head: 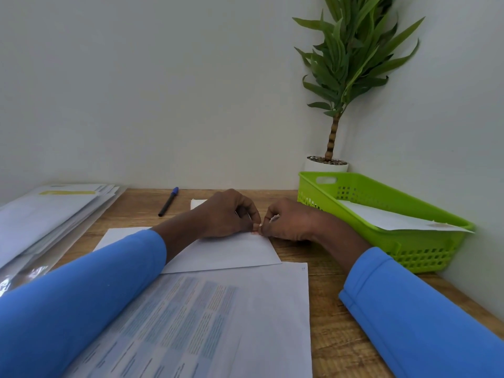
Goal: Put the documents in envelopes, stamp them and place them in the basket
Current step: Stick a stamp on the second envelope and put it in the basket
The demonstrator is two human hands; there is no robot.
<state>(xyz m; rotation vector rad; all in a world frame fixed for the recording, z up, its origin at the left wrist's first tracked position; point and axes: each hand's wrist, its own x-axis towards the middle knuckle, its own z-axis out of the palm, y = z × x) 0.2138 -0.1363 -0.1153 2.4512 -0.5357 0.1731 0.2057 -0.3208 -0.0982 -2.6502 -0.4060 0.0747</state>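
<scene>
One stamp (pixel 255 233), envelope (pixel 231 253) corner, left hand (pixel 225 214), right hand (pixel 290 221)

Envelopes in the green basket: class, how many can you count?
1. A white envelope lies flat in the green basket, with its near corner overhanging the rim. Others may lie hidden beneath it.

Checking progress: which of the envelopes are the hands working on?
The envelope lying mid-table, left hand and right hand pinching a small stamp at its far right corner. The basket envelope and the left stack lie untouched.
</scene>
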